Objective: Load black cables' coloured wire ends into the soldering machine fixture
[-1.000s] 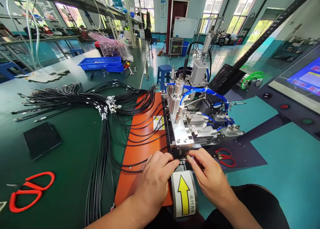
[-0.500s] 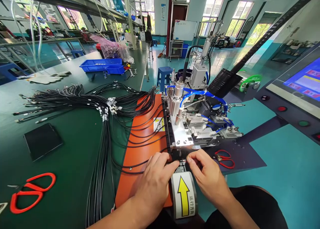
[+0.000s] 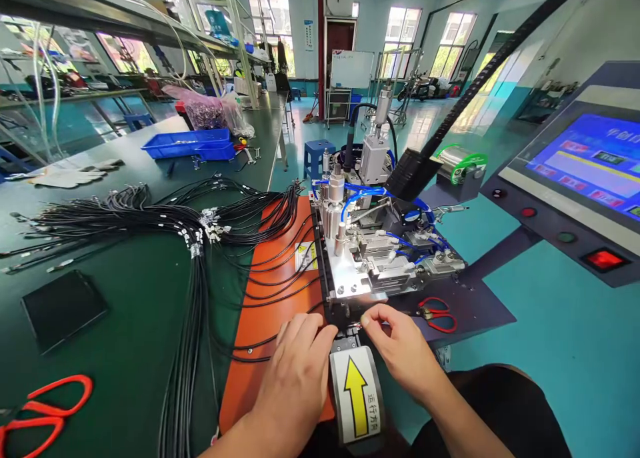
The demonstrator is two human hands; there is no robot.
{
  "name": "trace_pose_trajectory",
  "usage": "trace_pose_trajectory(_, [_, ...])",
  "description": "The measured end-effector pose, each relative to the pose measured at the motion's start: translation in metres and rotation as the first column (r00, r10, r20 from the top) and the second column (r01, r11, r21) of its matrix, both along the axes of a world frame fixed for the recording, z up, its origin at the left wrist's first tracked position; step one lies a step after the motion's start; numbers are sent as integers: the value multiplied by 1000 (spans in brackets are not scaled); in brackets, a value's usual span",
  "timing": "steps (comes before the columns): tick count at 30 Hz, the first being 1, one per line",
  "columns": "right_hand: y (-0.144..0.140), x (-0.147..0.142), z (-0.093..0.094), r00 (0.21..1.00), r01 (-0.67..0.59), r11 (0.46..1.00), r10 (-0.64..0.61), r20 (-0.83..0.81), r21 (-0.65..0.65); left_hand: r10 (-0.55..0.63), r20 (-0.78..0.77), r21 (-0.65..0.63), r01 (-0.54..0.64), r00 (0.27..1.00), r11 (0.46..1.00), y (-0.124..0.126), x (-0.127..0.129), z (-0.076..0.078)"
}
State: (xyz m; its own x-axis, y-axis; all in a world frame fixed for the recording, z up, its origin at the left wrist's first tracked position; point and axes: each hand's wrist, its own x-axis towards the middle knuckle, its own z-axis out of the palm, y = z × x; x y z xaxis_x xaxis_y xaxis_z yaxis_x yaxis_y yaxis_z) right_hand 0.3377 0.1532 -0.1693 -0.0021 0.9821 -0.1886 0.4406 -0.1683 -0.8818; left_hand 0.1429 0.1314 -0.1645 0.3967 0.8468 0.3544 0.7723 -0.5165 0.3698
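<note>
My left hand (image 3: 299, 368) rests on the orange mat (image 3: 265, 318), fingertips pinching a thin black cable (image 3: 260, 343) at the front of the metal machine (image 3: 370, 258). My right hand (image 3: 400, 348) meets it from the right, thumb and forefinger pinched at the cable's small tip by the machine's slot, just above the belt cover with a yellow arrow label (image 3: 356, 395). Several black cables lie across the mat, and a big bundle of cables (image 3: 150, 218) spreads over the green bench to the left.
Small red cutters (image 3: 439, 313) lie right of the machine. Red scissors (image 3: 40, 411) and a black pad (image 3: 63, 308) sit on the green bench (image 3: 125, 298). Blue trays (image 3: 190, 143) stand farther back. A control panel with a screen (image 3: 590, 165) and a lit red button (image 3: 604, 259) is at right.
The view has shifted right and slightly up, showing more of the control panel. Both hands stay pinched at the cable tip in front of the machine, barely moved.
</note>
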Motion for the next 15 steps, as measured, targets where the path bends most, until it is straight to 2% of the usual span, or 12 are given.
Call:
trace_pose_trajectory(6, [-11,7,4,999,52,998,-53,4,46,-26,-90,-97,17,996,995,-2,1,2])
trace_pose_trajectory(9, [-25,11,15,995,98,993,-100,25,67,-57,-87,-91,49,995,995,1,-6,14])
trace_pose_trajectory(10, [-33,10,18,995,98,993,-99,15,70,-56,-70,-60,52,996,997,3,-13,24])
trace_pose_trajectory(12, [-50,4,22,998,51,996,-50,-24,68,-17,-19,29,17,1000,999,11,-34,53])
trace_pose_trajectory(15, [-79,-19,16,985,-158,987,160,-69,33,215,1,89,-214,977,973,27,-78,106])
